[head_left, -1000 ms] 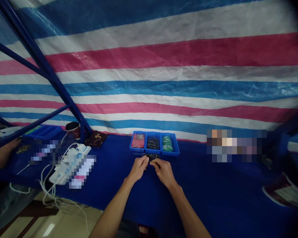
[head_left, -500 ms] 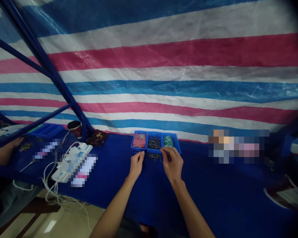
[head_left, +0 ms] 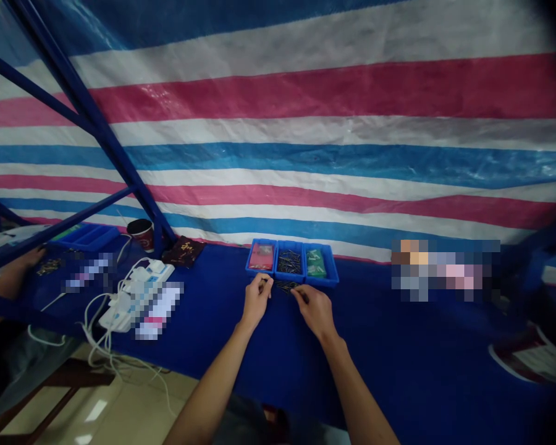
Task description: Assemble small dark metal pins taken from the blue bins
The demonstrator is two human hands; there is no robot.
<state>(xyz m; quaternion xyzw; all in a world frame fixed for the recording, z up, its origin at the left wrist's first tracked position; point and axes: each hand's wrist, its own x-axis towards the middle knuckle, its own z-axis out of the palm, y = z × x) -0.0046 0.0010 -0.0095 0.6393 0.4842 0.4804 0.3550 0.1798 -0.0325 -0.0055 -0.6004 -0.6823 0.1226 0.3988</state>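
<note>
My left hand (head_left: 258, 298) is closed in a pinch just in front of the left blue bin (head_left: 257, 271); what its fingertips hold is too small to make out. Fingers pinched together, my right hand (head_left: 315, 304) reaches the edge of a small pile of dark screws (head_left: 285, 286) on the blue table; anything in that pinch is hidden. Behind the pile stands the middle bin (head_left: 291, 277), with more dark screws (head_left: 289, 261) inside. A pink bag (head_left: 261, 254) lies in the left bin, and a green bag (head_left: 315, 263) in the right bin (head_left: 327, 282).
Striped plastic sheeting (head_left: 306, 185) hangs behind the table (head_left: 375, 346). To the left are a white power strip (head_left: 136, 295) with cables, a dark wrapper (head_left: 184, 251), a cup (head_left: 141, 235) and a blue frame post (head_left: 120, 164). Another person's hand (head_left: 30, 256) rests farther left.
My right hand has lowered from in front of the middle and right bins to the screw pile. My left hand stays near the left bin. The view has shifted slightly.
</note>
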